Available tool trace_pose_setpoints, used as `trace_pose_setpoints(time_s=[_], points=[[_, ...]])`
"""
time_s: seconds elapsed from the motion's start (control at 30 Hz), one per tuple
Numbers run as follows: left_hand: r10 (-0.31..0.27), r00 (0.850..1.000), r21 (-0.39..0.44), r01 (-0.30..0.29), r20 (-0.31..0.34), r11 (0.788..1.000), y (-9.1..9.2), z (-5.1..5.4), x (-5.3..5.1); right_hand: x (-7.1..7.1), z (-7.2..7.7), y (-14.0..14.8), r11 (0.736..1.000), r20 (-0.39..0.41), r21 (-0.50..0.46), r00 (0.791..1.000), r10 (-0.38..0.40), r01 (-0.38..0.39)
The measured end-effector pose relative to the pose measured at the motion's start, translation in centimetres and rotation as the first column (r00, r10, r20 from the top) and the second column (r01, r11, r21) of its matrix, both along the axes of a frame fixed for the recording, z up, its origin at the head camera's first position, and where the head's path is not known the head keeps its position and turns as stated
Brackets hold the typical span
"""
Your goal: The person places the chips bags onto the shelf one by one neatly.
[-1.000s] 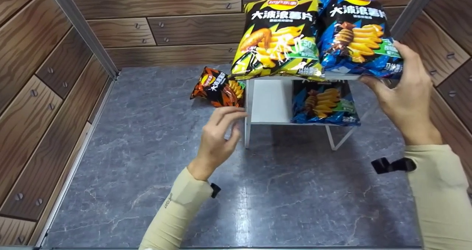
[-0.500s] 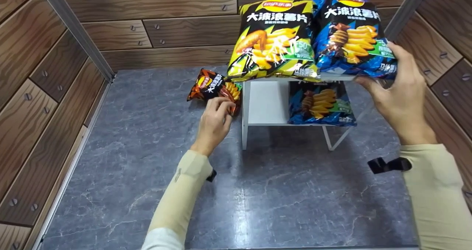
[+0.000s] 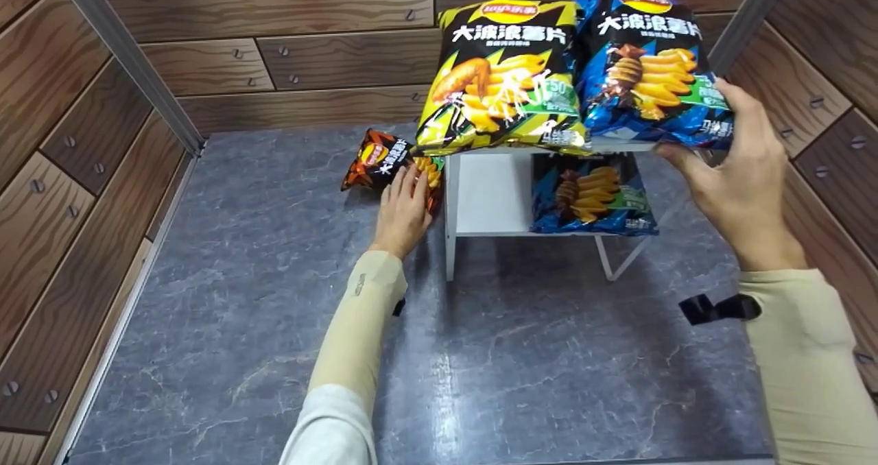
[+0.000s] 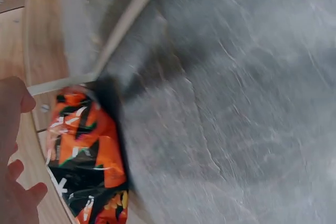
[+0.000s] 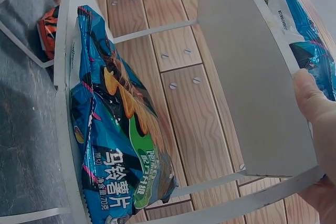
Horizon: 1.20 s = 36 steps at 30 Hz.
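Note:
An orange-and-black chip bag lies on the floor, left of a small white two-tier shelf. My left hand reaches over the bag's near side with its fingers extended. In the left wrist view that hand appears beside the orange bag, with a gap between them. My right hand grips the right front corner of the shelf's top board, thumb at the front edge. Its fingers lie beside a blue chip bag on top. A yellow-and-black chip bag sits left of that one.
On the lower tier lies another blue chip bag, also large in the right wrist view. Thin white legs carry the shelf on the grey marbled floor. Wood-patterned walls with grey corner posts enclose the area.
My left hand has moved forward from beside the shelf to the orange chip bag, its fingers straightening. The right hand keeps its grip on the shelf. The view has shifted slightly.

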State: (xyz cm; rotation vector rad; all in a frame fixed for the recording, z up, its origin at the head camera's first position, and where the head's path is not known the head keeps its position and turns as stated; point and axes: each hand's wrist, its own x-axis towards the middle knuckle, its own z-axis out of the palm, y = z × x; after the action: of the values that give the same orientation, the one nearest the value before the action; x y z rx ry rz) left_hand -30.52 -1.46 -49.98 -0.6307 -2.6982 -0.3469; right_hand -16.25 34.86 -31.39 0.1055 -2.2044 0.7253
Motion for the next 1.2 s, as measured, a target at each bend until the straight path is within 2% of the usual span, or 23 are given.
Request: trace_pose_setpoints(time_s=[0.07, 0.17, 0.23, 0.3, 0.4, 0.53, 0.73, 0.97, 1.1, 1.2], points=[[0.018, 0.996, -0.066, -0.013, 0.084, 0.998, 0.0, -0.1, -0.2, 0.0, 0.0, -0.2, 1.0, 0.001, -0.001, 1.0, 0.004, -0.004], [0.048, 0.981, -0.138, -0.022, 0.19, 0.99, 0.0, -0.3, -0.3, 0.1, 0.1, -0.5, 1.0, 0.005, -0.001, 1.0, 0.004, -0.004], [0.069, 0.969, -0.182, -0.026, 0.237, 0.983, -0.1, -0.5, -0.3, 0.2, 0.1, -0.7, 1.0, 0.007, -0.001, 1.0, 0.003, -0.003], [0.083, 0.964, -0.213, -0.028, 0.251, 0.977, -0.2, -0.7, -0.2, 0.2, 0.2, -0.8, 1.0, 0.007, 0.001, 1.0, 0.002, -0.002], [0.082, 0.97, -0.229, -0.029, 0.227, 0.973, -0.3, -1.2, 0.0, 0.2, 0.2, -0.8, 1.0, -0.003, -0.008, 1.0, 0.001, -0.001], [0.089, 0.983, -0.222, -0.051, 0.162, 0.974, -0.6, -1.9, 0.4, 0.1, 0.1, -0.7, 1.0, -0.01, -0.014, 1.0, 0.001, -0.001], [0.118, 0.986, -0.236, -0.086, 0.122, 0.968, -1.3, -2.6, 0.8, 0.2, 0.2, -0.5, 1.0, -0.002, -0.005, 1.0, 0.001, -0.001], [0.085, 0.994, -0.28, -0.061, 0.074, 0.958, -2.3, -3.0, 1.4, 0.4, 0.3, -0.5, 1.0, -0.01, -0.011, 1.0, -0.003, 0.003], [0.062, 0.997, -0.321, -0.041, 0.055, 0.946, -3.3, -2.9, 1.8, 0.2, 0.1, -0.2, 1.0, -0.014, 0.009, 1.0, 0.006, -0.006], [0.033, 0.999, -0.32, -0.02, 0.037, 0.947, -4.3, -3.0, 2.4, 0.1, -0.1, -0.1, 0.999, -0.014, 0.03, 1.0, 0.013, -0.013]])
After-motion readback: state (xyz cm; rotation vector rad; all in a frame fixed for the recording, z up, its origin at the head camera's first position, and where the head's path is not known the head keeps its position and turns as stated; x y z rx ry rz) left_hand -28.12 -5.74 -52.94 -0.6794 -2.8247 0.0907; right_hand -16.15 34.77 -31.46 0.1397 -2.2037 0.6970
